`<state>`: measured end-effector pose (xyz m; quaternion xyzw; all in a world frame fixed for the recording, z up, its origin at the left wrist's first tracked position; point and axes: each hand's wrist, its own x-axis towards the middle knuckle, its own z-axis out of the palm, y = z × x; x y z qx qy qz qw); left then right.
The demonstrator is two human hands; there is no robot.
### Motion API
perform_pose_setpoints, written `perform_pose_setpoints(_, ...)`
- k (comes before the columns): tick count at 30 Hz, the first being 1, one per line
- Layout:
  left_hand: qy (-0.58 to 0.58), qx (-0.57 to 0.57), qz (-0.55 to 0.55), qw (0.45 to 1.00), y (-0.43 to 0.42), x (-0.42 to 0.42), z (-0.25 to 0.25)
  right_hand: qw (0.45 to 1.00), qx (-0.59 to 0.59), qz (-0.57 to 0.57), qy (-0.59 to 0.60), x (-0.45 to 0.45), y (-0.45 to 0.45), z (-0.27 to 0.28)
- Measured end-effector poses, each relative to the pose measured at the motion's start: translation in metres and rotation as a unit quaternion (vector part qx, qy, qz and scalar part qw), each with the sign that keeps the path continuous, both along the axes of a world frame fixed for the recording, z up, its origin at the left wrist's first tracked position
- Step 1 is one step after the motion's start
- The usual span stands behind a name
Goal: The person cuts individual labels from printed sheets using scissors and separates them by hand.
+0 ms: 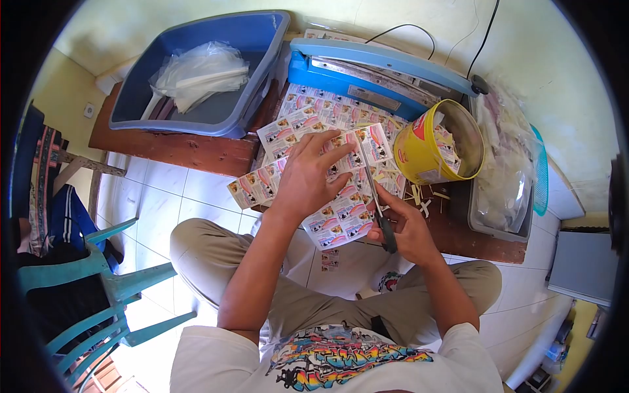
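Note:
My right hand (414, 230) is wrapped round the dark handles of a pair of scissors (388, 234). Their long blades point away from me, lying along a printed label sheet (341, 216). Over this sheet my left hand (311, 171) rests palm down, fingers spread, the thumb and forefinger close to the blades. Small repeated pictures and pink bands cover the sheet. Another label strip (257, 186) sticks out to the left under my left wrist, and more label sheets (314, 98) lie behind. How far the blades are apart is hard to see.
A yellow bucket (419, 147) holding cut labels stands right of the sheets. Behind is a blue sealing machine (367, 82) with a long lever. A blue tub (262, 108) with plastic bags is left; a grey bin (501, 223) of plastic, right. Paper scraps (422, 200) lie near the bucket.

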<state>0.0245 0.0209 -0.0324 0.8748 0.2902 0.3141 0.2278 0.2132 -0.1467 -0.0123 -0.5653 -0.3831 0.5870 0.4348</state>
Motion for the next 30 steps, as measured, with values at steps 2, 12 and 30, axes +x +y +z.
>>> perform_pose_setpoints(2, 0.002, 0.010, -0.010, 1.000, -0.0004, 0.0000, -0.0004, 1.000, 0.008, -0.004, -0.001, -0.0003, 0.0010, 0.0003)
perform_pose_setpoints(12, 0.000, 0.006, -0.015, 1.000, -0.0037, -0.0005, 0.0013, 1.000, 0.001, -0.007, -0.002, -0.0020, 0.0014, -0.0002)
perform_pose_setpoints(30, 0.010, 0.003, -0.021, 1.000, -0.0041, 0.0021, -0.0005, 1.000, 0.006, -0.016, -0.009, -0.0023, 0.0015, -0.0021)
